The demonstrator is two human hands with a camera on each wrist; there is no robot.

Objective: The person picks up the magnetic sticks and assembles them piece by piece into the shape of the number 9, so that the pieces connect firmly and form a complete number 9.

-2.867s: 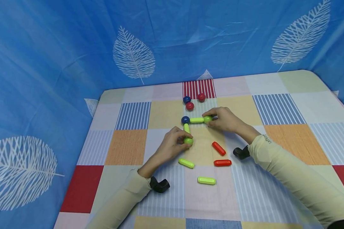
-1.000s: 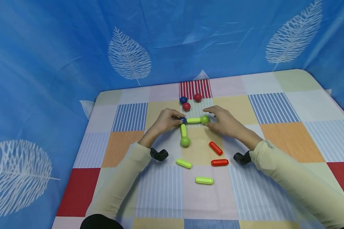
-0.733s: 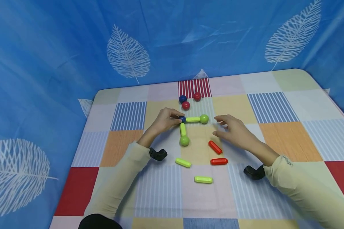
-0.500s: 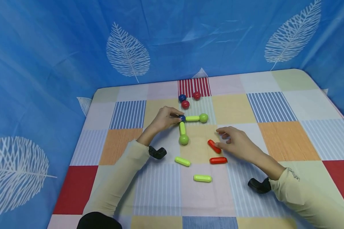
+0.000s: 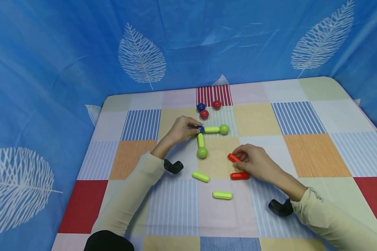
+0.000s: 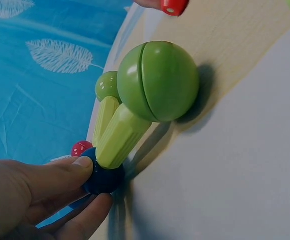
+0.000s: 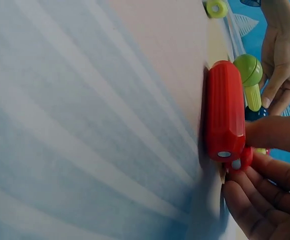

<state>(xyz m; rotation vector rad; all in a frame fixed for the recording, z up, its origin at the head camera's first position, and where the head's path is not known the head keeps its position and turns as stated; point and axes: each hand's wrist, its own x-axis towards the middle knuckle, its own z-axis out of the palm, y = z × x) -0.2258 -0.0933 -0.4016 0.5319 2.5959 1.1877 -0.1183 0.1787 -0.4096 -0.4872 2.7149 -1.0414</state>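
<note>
My left hand [image 5: 183, 130] pinches a dark blue ball [image 6: 104, 172] between thumb and fingers. Two yellow-green magnetic rods join that ball at a corner: one rod [image 5: 212, 129] points right, the other rod [image 5: 201, 140] towards me. Each ends in a green ball, the right one [image 5: 224, 129] and the near one [image 5: 202, 152]. My right hand [image 5: 254, 162] holds a slanted red magnetic rod [image 5: 234, 157] by its near end; its fingers hide part of it. Just in front of that lies a second red rod [image 5: 239, 176], a metal disc showing at its end in the right wrist view.
Two loose yellow-green rods, one slanted [image 5: 200, 176] and one level [image 5: 222, 195], lie on the patchwork cloth [image 5: 172, 209]. Behind the joined pieces sit a blue ball [image 5: 201, 107] and two red balls [image 5: 204, 114]. A blue leaf-print sheet [image 5: 223, 42] hangs behind the table.
My left hand has gone from the near green ball to the blue corner ball. My right hand has let go of the right green ball, come towards me and taken hold of the slanted red rod.
</note>
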